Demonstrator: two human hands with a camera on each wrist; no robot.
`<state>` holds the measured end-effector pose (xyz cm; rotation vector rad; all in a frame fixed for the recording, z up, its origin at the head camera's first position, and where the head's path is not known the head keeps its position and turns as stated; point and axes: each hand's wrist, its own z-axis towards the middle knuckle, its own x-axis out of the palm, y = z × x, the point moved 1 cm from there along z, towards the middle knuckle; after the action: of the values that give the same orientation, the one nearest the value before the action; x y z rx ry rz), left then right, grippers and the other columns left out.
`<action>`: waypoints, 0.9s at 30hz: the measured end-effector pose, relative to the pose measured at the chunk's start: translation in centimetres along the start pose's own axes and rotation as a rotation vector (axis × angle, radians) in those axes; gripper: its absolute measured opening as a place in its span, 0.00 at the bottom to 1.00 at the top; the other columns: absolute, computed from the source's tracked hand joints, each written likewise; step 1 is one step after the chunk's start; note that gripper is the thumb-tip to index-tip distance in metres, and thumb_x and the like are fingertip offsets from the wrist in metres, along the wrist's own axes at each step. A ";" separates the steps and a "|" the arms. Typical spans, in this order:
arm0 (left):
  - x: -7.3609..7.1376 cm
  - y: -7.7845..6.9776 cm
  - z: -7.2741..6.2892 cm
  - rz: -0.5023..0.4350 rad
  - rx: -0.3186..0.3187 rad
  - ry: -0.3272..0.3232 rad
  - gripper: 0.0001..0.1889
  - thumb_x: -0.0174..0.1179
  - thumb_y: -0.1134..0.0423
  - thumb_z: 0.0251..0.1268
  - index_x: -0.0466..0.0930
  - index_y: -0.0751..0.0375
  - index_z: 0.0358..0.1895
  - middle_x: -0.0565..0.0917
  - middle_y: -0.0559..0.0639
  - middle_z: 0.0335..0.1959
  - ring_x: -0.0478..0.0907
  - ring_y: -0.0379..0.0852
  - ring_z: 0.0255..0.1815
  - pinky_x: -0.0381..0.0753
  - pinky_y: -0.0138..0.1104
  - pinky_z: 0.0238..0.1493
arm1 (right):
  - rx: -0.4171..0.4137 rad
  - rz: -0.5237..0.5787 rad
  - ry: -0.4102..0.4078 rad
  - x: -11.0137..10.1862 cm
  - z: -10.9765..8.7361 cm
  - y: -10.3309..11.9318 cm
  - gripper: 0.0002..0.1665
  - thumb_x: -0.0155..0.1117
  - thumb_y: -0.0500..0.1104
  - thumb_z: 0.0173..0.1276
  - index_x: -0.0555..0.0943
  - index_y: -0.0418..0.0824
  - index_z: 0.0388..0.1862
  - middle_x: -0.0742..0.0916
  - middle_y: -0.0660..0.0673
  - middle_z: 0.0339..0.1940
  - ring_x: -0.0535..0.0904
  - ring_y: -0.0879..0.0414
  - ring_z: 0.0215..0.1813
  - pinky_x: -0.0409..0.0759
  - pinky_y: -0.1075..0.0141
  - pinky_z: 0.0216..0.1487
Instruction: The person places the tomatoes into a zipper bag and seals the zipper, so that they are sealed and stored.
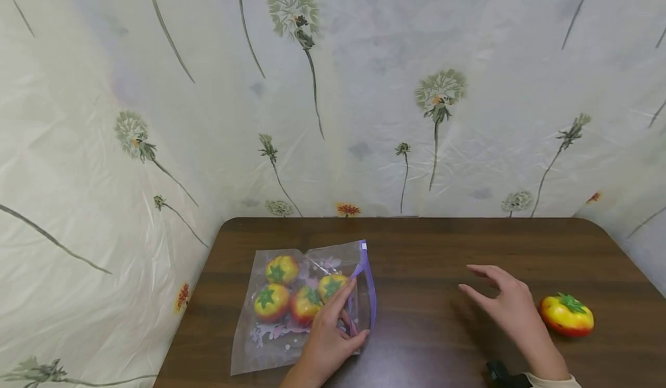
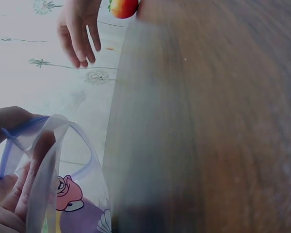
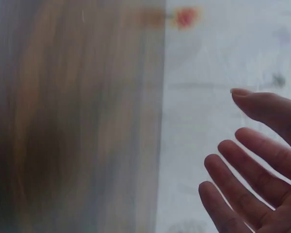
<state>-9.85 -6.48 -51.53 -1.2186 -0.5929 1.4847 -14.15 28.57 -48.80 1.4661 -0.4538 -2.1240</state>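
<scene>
A clear zip bag (image 1: 291, 347) with a purple zip edge and printed pictures lies on the left of the table, its mouth facing right. Inside are several yellow-red toy persimmons (image 1: 272, 302) with green leafy tops. My left hand (image 1: 330, 333) holds the bag at its mouth, which gapes in the left wrist view, with fingers (image 2: 19, 189) against the plastic. To the right, my right hand (image 1: 507, 307) hovers over the table with thumb and fingers spread apart, holding nothing. Just right of that wrist sits a single loose persimmon (image 1: 566, 314).
The dark brown wooden table (image 1: 416, 249) has rounded back corners. Pale sheeting (image 1: 364, 87) printed with dandelions hangs behind it and along both sides. A black band (image 1: 502, 373) is on the right wrist, by a light sleeve.
</scene>
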 end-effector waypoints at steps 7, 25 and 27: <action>0.1 -0.1 0.0 -0.006 0.002 0.000 0.51 0.77 0.77 0.48 0.65 0.51 0.79 0.69 0.61 0.77 0.80 0.35 0.28 0.85 0.22 0.26 | 0.122 -0.120 -0.080 -3.4 -0.7 -3.2 0.28 0.79 0.47 0.61 0.84 0.34 0.57 0.87 0.27 0.54 0.83 0.29 0.52 0.78 0.34 0.45; 0.0 -0.1 0.0 0.002 0.009 0.004 0.52 0.78 0.77 0.48 0.64 0.50 0.79 0.70 0.61 0.77 0.81 0.40 0.28 0.84 0.21 0.25 | 0.813 -0.312 0.355 -9.3 -2.8 -10.1 0.67 0.65 0.78 0.60 0.63 0.20 0.68 0.73 0.17 0.60 0.73 0.25 0.56 0.74 0.34 0.52; 0.0 -0.1 0.0 0.000 0.010 0.005 0.52 0.77 0.78 0.48 0.64 0.50 0.79 0.69 0.61 0.77 0.81 0.41 0.28 0.84 0.21 0.25 | 0.811 -0.305 0.351 -9.2 -2.8 -10.3 0.66 0.64 0.79 0.60 0.65 0.20 0.66 0.74 0.17 0.58 0.74 0.27 0.53 0.75 0.37 0.49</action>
<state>-9.82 -6.41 -51.50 -1.2145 -0.5820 1.4821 -11.24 42.40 -48.36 2.4329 -1.0925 -1.9067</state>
